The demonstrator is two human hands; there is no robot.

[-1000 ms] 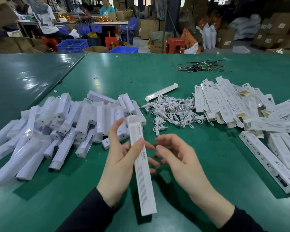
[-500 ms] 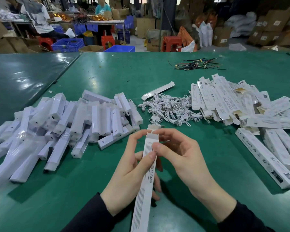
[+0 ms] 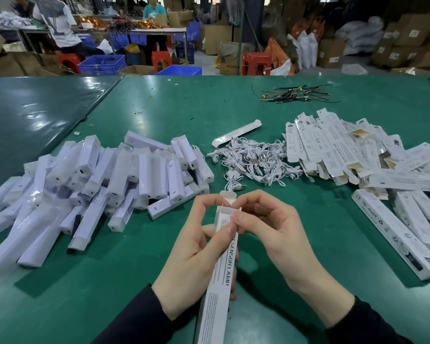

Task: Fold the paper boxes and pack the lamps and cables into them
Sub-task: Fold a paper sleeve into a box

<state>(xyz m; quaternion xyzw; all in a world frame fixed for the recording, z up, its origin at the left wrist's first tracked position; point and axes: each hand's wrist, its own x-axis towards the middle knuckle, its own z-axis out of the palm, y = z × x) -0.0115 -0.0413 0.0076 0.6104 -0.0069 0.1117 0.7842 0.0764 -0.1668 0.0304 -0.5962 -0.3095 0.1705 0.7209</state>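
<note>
Two hands close one paper box [image 3: 221, 264] above the green worktop [image 3: 308, 244], lamps [image 3: 97, 184] heaped to its left, cables [image 3: 253, 162] beyond: the left hand [image 3: 194, 254] grips the box body, the right hand [image 3: 271, 229] pinches its open far end; advisably, crease side flaps inward before tucking the end tab [image 3: 227, 196]

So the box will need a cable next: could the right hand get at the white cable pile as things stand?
Probably yes. The cable pile lies on the table just beyond the right hand, with nothing between them. But that hand pinches the top of the box, so it must first let go.
</note>
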